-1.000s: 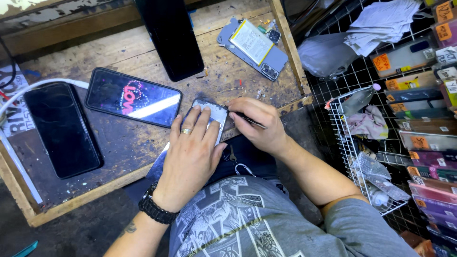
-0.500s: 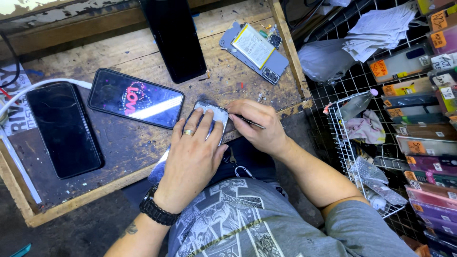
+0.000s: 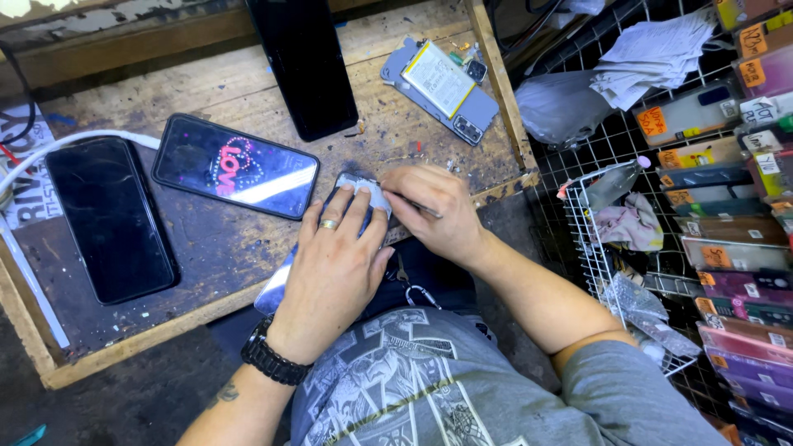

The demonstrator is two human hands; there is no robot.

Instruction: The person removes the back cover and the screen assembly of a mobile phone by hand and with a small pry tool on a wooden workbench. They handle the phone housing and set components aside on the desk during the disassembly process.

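Nearest the camera, a grey printed shirt [image 3: 396, 388] is seen at 6 o'clock, with a black wristwatch [image 3: 273, 357] worn on the left wrist. Above it, the left hand [image 3: 334, 268] is laid flat on a phone [image 3: 363, 192] lying at the near edge of the wooden desk [image 3: 206, 248]; its fingers [image 3: 355, 211], close together and not curled, are pressed on the device, and a ring is worn on one of them. Most of the phone is covered, with one end showing at 12 o'clock of the hand and the other end jutting out at 7 o'clock, over the desk edge. At 3 o'clock of the left hand, the right hand [image 3: 438, 211] is closed around a thin dark tool [image 3: 417, 206], whose tip is brought to the upper end of the phone.

Farther out, at 10 o'clock, a phone with a lit screen [image 3: 235, 165] is laid on the desk, and at 9 o'clock a dark-screened phone [image 3: 111, 219] beside a white cable [image 3: 33, 157]. At 12 o'clock another black phone [image 3: 304, 66] is placed, and at 1 o'clock an opened phone with its battery exposed [image 3: 442, 87]. At 3 o'clock, beyond the desk, wire racks [image 3: 611, 264] hold packaged phone cases.
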